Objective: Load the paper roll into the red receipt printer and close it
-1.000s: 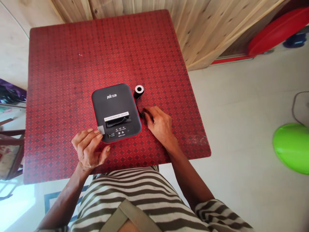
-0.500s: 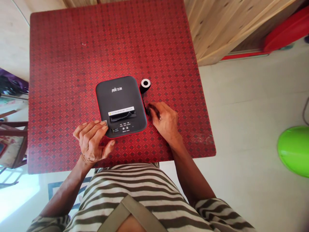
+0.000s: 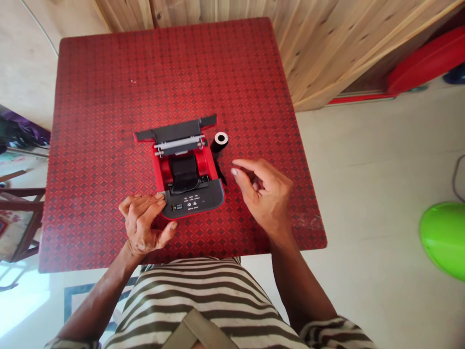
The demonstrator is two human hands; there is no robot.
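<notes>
A small red and black printer (image 3: 214,191) sits on the table with its lid (image 3: 178,132) raised at the back. Inside its red bay lies a roll of black material (image 3: 183,170), with a grey roller across the lid's underside. My left hand (image 3: 141,220) rests its fingertips on the printer's front left corner, the thumb spread apart along the front edge. To the right of the printer, my right hand (image 3: 267,191) hovers empty, thumb and forefinger slightly apart and the other fingers curled. Close to the printer's right side stands a black roll with a white core (image 3: 221,139).
A red patterned table (image 3: 109,97) carries the printer. Wood panelling (image 3: 218,10) lies behind it. A bright green rounded object (image 3: 445,237) is on the floor at right. At left is a wooden chair (image 3: 25,223).
The printer's lid has swung up from shut, exposing the bay. My right hand has moved away from the printer's right side. My left hand stays at the front left corner.
</notes>
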